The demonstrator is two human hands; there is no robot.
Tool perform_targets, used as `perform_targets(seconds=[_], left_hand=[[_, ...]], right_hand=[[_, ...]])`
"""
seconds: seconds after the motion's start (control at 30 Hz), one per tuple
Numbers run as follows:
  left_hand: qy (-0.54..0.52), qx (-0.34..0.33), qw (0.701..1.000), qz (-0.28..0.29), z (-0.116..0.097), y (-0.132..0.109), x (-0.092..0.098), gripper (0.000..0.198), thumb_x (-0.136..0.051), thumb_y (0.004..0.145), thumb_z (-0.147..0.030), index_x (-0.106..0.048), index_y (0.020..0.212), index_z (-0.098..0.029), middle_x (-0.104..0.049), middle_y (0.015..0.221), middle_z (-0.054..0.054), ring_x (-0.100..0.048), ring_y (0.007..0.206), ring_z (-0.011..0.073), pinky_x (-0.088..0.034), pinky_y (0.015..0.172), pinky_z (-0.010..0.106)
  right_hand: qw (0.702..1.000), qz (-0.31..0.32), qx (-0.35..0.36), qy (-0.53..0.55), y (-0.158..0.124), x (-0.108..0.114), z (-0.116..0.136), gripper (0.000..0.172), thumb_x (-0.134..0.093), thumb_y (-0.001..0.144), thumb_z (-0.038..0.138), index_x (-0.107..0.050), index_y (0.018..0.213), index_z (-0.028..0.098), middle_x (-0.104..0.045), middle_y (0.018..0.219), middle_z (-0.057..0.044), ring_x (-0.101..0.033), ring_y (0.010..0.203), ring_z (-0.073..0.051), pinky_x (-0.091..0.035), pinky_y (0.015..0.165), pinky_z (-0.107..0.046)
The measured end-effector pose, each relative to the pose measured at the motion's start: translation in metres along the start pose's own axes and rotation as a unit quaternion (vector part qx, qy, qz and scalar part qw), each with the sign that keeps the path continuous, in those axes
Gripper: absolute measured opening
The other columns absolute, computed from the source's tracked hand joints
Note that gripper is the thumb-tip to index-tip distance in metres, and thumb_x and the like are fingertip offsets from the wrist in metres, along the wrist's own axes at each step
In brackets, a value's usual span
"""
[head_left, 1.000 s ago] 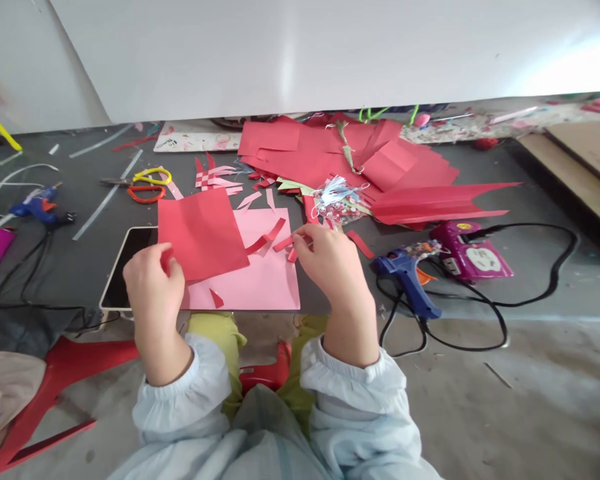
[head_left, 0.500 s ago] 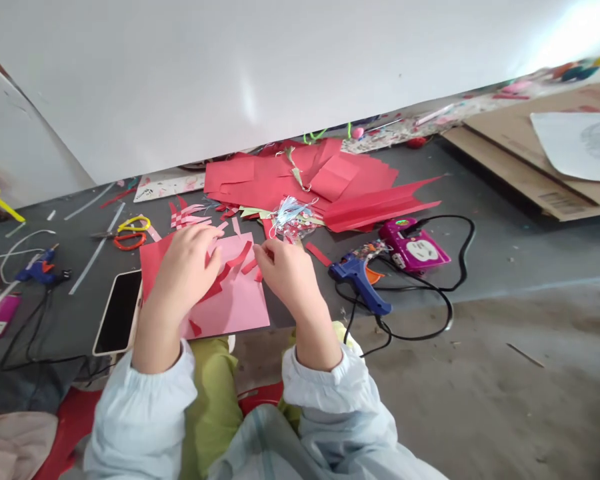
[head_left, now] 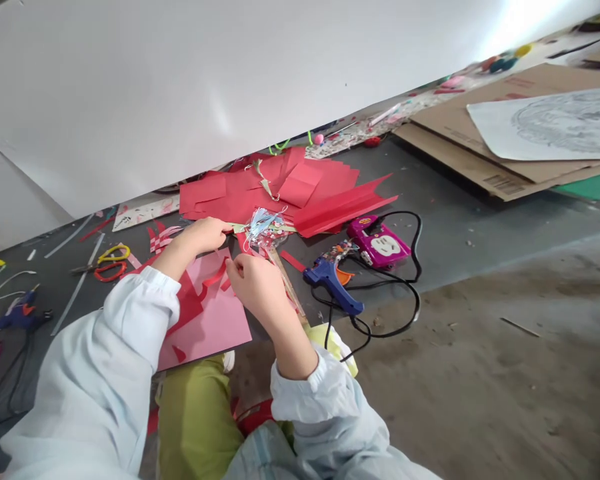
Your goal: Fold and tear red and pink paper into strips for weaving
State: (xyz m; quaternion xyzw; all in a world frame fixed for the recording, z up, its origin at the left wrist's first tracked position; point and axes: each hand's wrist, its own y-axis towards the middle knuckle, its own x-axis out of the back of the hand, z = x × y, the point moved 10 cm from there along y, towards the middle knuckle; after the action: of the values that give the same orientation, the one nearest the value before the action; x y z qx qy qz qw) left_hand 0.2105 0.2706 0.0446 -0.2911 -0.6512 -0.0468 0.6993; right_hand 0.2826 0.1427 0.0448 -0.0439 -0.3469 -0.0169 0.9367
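My left hand reaches past the pink paper sheet, its fingers stretched out and touching loose paper pieces by the pale blue tassels. Nothing shows in its grasp. Over the right side of the pink sheet, my right hand is closed with fingertips together. The end of a curved red paper strip lies right at those fingertips; whether they grip it is hidden. Cut red paper lies on the pink sheet, partly covered by my left sleeve. A woven pink-and-red piece sits behind my left forearm.
Red paper sheets are heaped at the back. To the right, a blue glue gun and a magenta box trail black cords over the table edge. Scissors lie left; cardboard is stacked at far right.
My left hand has moved off the pink sheet, forward toward the tassels. My right hand stays by the red strip. The view has shifted right, and the phone at left no longer shows.
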Motion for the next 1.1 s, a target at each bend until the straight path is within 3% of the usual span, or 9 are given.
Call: perform_targets(seconds=[0.27, 0.57, 0.77, 0.9, 1.1], left_hand=[[0.066, -0.003, 0.996, -0.066, -0.007, 0.012, 0.022, 0.035, -0.04, 0.083, -0.022, -0.071, 0.1, -0.024, -0.075, 0.096, 0.011, -0.064, 0.074, 0.0244, -0.033, 0.061, 0.033], [0.084, 0.051, 0.992, -0.083, 0.001, 0.021, 0.043, 0.027, -0.051, 0.074, -0.024, -0.075, 0.087, -0.02, -0.076, 0.089, 0.013, -0.068, 0.082, 0.0285, -0.04, 0.067, 0.034], [0.042, 0.014, 0.999, -0.019, -0.007, 0.033, 0.026, 0.027, -0.054, 0.069, -0.026, -0.08, 0.079, -0.024, -0.078, 0.081, 0.005, -0.063, 0.065, 0.0194, -0.04, 0.06, 0.03], [0.018, -0.006, 1.0, -0.001, -0.009, 0.036, 0.016, 0.033, -0.054, 0.068, -0.024, -0.082, 0.086, -0.026, -0.08, 0.084, 0.002, -0.061, 0.06, 0.0163, -0.04, 0.056, 0.028], [0.016, -0.009, 0.995, -0.102, -0.006, 0.04, 0.027, 0.049, -0.047, 0.081, -0.023, -0.074, 0.121, -0.023, -0.078, 0.082, 0.003, -0.069, 0.077, 0.019, -0.05, 0.071, 0.028]], right_hand=[[1.0, 0.011, -0.008, 0.002, 0.0, 0.005, -0.003, 0.036, -0.04, 0.101, 0.032, -0.061, 0.074, 0.02, -0.068, 0.07, -0.004, -0.052, 0.061, -0.016, -0.025, 0.056, -0.028], [1.0, 0.019, -0.012, 0.007, 0.0, 0.005, -0.005, 0.035, -0.04, 0.1, 0.032, -0.06, 0.074, 0.02, -0.066, 0.069, -0.003, -0.049, 0.059, -0.015, -0.024, 0.055, -0.028], [1.0, 0.023, -0.016, 0.008, -0.001, 0.008, -0.006, 0.036, -0.04, 0.101, 0.034, -0.061, 0.076, 0.02, -0.066, 0.067, -0.002, -0.048, 0.059, -0.015, -0.024, 0.055, -0.028], [1.0, 0.016, -0.011, 0.009, -0.001, 0.007, -0.006, 0.037, -0.038, 0.102, 0.034, -0.063, 0.078, 0.02, -0.067, 0.069, -0.002, -0.049, 0.06, -0.015, -0.024, 0.055, -0.028], [1.0, 0.022, -0.012, 0.002, -0.001, 0.007, -0.006, 0.037, -0.037, 0.102, 0.034, -0.065, 0.082, 0.019, -0.071, 0.073, -0.004, -0.054, 0.062, -0.016, -0.024, 0.056, -0.029]])
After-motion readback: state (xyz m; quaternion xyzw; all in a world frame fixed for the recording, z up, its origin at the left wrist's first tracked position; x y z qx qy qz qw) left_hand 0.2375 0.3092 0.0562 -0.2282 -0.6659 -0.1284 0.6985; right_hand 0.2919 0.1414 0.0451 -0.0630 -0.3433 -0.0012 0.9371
